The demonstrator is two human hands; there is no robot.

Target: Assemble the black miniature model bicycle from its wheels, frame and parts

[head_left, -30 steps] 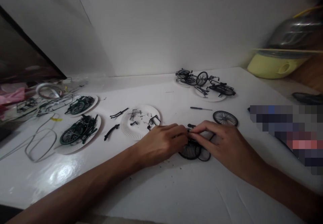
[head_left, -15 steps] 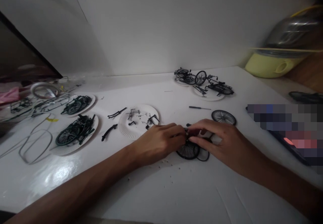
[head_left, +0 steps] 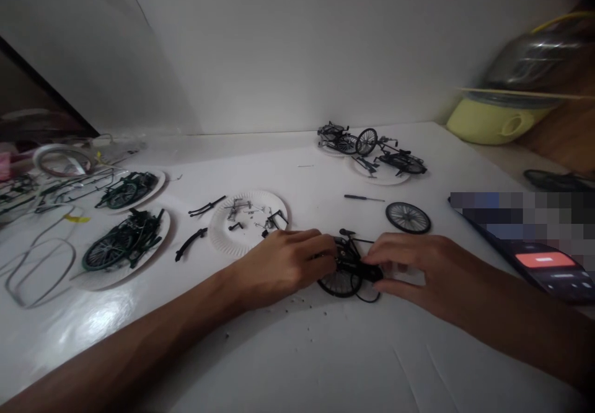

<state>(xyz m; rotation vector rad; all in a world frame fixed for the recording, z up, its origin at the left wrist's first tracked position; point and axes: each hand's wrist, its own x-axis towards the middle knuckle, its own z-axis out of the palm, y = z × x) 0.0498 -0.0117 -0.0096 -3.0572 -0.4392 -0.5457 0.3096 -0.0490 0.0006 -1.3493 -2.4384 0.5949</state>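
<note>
A small black model bicycle (head_left: 349, 253) with one spoked wheel lies on the white table between my hands. My left hand (head_left: 295, 264) is closed around its left side at the wheel, and the fingertips hide part of the rim. My right hand (head_left: 416, 267) pinches the dark chain-guard part of the frame between thumb and fingers. A saddle shows above the frame, and a thin black loop sticks out below. Behind my right hand lies a loose black wheel (head_left: 408, 217). A small screwdriver (head_left: 364, 198) rests farther back.
A paper plate (head_left: 218, 239) holds small metal parts, with two black curved pieces (head_left: 190, 244) beside it. Green model bicycle parts (head_left: 123, 239) fill plates at left. More black bicycles (head_left: 402, 160) lie at the back. A phone (head_left: 542, 258) is at right; tiny screws (head_left: 311, 326) lie in front.
My right hand has moved slightly right and down, from the hub area onto the chain-guard part, uncovering the saddle and frame. My left hand keeps its hold. The view has shifted slightly.
</note>
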